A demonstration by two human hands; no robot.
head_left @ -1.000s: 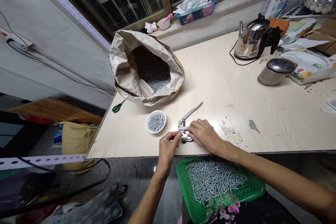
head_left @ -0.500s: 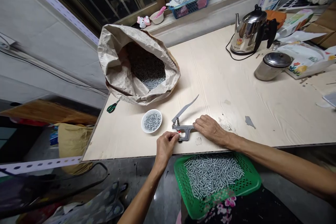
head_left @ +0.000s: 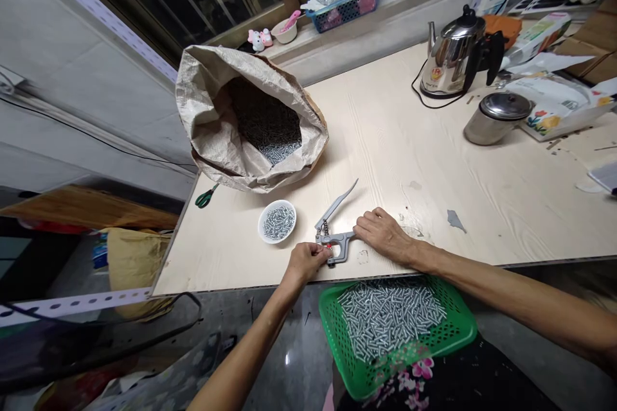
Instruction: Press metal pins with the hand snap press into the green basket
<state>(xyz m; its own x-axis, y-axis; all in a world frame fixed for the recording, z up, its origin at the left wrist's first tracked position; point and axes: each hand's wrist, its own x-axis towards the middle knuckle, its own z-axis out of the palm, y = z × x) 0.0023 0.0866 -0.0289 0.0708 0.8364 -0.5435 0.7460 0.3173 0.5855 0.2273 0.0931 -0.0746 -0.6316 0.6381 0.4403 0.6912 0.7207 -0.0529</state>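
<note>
Grey snap-fastener pliers (head_left: 341,239) lie near the table's front edge, their upper handle raised on a spring and a red part showing in the jaw. My right hand (head_left: 380,234) is closed around the end of the lower handle. At the jaw, my left hand (head_left: 307,261) pinches with thumb and forefinger; whatever is between the fingertips is too small or hidden to name. Just left of the pliers stands a white bowl (head_left: 277,222) of small metal springs or screw-like pieces. Below the table edge, a green basket (head_left: 332,334) on my lap holds many similar pieces.
A large open sack (head_left: 207,103) with metal pieces inside stands at the back left. Green-handled scissors (head_left: 205,198) lie at the left edge. To the right are an electric kettle (head_left: 450,58), a lidded metal canister (head_left: 496,119) and a grey scrap (head_left: 456,220).
My left fingers have shifted slightly at the jaw of the pliers, and my left forearm has swung lower and leftward. My right hand keeps its hold. The camera view has moved a little.
</note>
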